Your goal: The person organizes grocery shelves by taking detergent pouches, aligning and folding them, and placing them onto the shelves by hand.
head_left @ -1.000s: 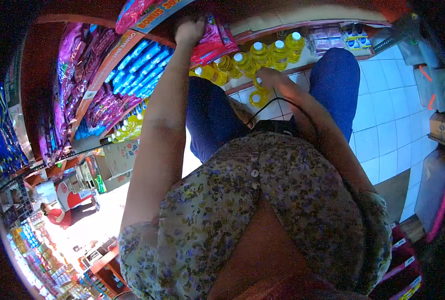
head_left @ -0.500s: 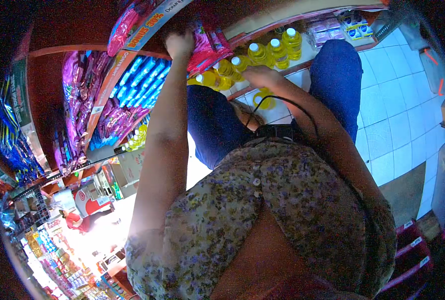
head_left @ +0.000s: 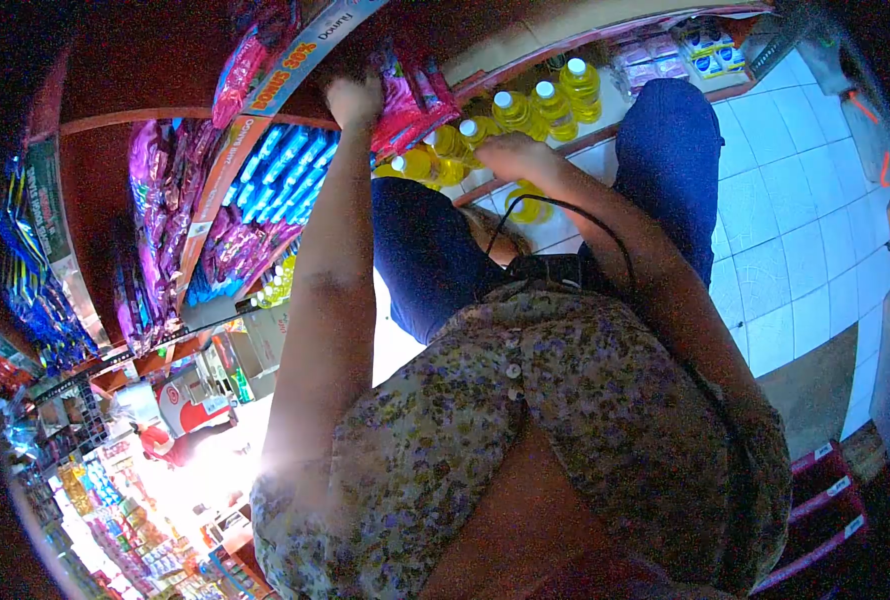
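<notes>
Your right hand [head_left: 517,157] is at the row of yellow bottles [head_left: 557,115], white-capped on a low shelf [head_left: 593,133]; I cannot tell whether its fingers grip one. Your left hand [head_left: 353,102] is raised beside pink packets [head_left: 405,95], its fingers too dark to read. Another yellow bottle [head_left: 530,207] is between your knees, partly behind a black cord [head_left: 605,225]. Your left knee [head_left: 410,215] stands in front of the row's left end. Blue sachets [head_left: 283,170] and purple packets [head_left: 160,200] fill the shelving to your left. White tiled floor [head_left: 770,230] spreads to your right; far left, a person in red [head_left: 165,445] is in bright light.
</notes>
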`<action>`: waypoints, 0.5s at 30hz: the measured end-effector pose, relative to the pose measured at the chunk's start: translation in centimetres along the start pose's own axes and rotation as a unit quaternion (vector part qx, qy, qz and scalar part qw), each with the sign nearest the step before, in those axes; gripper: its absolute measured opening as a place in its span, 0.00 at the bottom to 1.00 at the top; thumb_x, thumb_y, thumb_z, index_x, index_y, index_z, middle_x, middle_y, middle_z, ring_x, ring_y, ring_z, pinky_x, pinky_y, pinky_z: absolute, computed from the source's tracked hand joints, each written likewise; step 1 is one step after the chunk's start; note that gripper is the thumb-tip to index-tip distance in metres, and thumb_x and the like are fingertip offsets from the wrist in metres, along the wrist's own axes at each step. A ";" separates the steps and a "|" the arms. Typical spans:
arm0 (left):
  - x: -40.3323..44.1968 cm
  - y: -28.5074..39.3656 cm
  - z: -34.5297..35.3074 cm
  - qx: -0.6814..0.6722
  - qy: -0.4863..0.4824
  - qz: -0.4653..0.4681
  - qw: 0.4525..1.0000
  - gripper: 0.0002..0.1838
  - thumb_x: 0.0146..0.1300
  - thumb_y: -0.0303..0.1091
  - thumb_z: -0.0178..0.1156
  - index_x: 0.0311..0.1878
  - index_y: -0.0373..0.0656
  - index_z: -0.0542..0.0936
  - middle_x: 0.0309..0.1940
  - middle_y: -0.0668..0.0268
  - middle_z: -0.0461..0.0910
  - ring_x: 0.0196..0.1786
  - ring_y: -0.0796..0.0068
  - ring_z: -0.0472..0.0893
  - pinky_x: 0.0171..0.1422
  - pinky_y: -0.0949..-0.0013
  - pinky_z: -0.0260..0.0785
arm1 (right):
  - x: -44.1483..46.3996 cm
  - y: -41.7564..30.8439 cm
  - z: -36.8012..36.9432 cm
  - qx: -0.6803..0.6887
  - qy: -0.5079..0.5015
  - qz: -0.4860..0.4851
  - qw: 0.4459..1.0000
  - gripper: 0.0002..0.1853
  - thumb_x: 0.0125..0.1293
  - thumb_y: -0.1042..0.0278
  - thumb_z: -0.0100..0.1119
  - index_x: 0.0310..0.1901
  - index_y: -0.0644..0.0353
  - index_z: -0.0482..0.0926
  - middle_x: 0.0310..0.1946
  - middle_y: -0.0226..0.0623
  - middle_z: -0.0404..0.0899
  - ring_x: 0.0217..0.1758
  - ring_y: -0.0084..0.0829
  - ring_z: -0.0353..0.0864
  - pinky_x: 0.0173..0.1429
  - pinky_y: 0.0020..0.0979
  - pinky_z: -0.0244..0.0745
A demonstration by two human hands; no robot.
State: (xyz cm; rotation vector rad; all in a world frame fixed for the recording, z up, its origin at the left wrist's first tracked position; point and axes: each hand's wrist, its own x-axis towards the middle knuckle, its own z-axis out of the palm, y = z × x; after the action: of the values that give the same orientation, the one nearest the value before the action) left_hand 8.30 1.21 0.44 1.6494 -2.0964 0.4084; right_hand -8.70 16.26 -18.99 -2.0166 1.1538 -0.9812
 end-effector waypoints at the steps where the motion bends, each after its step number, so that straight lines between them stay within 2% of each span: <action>1: 0.0 0.2 -0.4 0.006 -0.031 -0.014 0.999 0.34 0.53 0.60 0.52 0.30 0.29 0.77 0.28 0.42 0.76 0.34 0.45 0.77 0.43 0.50 0.68 | 0.1 0.5 0.5 0.044 -0.009 0.047 0.998 0.09 0.51 0.74 0.52 0.34 0.64 0.77 0.33 0.46 0.78 0.40 0.44 0.79 0.39 0.41 0.75; 3: 0.2 0.0 -0.2 0.005 -0.032 -0.004 0.999 0.32 0.53 0.59 0.52 0.31 0.30 0.78 0.29 0.43 0.76 0.34 0.46 0.77 0.43 0.50 0.68 | 0.4 -0.8 -0.5 0.087 -0.017 0.093 0.992 0.09 0.51 0.74 0.52 0.34 0.64 0.77 0.33 0.46 0.78 0.39 0.44 0.79 0.39 0.41 0.75; 4: 0.2 -0.3 0.1 0.004 -0.034 0.005 0.999 0.31 0.53 0.57 0.52 0.31 0.31 0.78 0.29 0.45 0.77 0.35 0.46 0.77 0.43 0.51 0.68 | 0.7 -3.5 -2.7 -0.072 -0.082 0.055 0.992 0.09 0.51 0.75 0.52 0.34 0.65 0.77 0.34 0.46 0.78 0.39 0.44 0.79 0.38 0.41 0.75; 5: 0.3 -0.4 0.3 0.003 -0.033 0.006 0.999 0.31 0.53 0.57 0.52 0.31 0.31 0.78 0.29 0.45 0.77 0.35 0.46 0.77 0.43 0.51 0.68 | 0.8 -4.7 -3.7 -0.228 -0.145 0.016 0.963 0.09 0.51 0.75 0.52 0.34 0.65 0.76 0.35 0.46 0.78 0.40 0.44 0.79 0.38 0.41 0.75; 9: 0.3 -0.7 0.6 0.001 -0.026 0.016 1.000 0.28 0.54 0.55 0.52 0.32 0.33 0.79 0.30 0.47 0.78 0.34 0.46 0.78 0.41 0.51 0.69 | 0.6 -4.3 -3.3 -0.218 -0.133 0.016 0.967 0.09 0.50 0.76 0.52 0.35 0.64 0.77 0.37 0.46 0.78 0.41 0.43 0.79 0.39 0.40 0.75; 15: 0.2 -0.4 0.7 -0.020 0.008 0.022 1.000 0.27 0.54 0.54 0.52 0.33 0.33 0.79 0.32 0.46 0.78 0.35 0.47 0.78 0.42 0.51 0.69 | 0.3 -5.4 -4.5 -0.204 -0.110 -0.005 0.973 0.08 0.49 0.75 0.53 0.33 0.63 0.76 0.33 0.45 0.78 0.39 0.43 0.79 0.38 0.41 0.75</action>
State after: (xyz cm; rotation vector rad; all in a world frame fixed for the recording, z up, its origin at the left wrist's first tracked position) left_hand 8.55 0.57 -0.04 1.5759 -2.1186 0.3905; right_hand -9.97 17.72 -12.20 -2.3799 1.3014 -0.5334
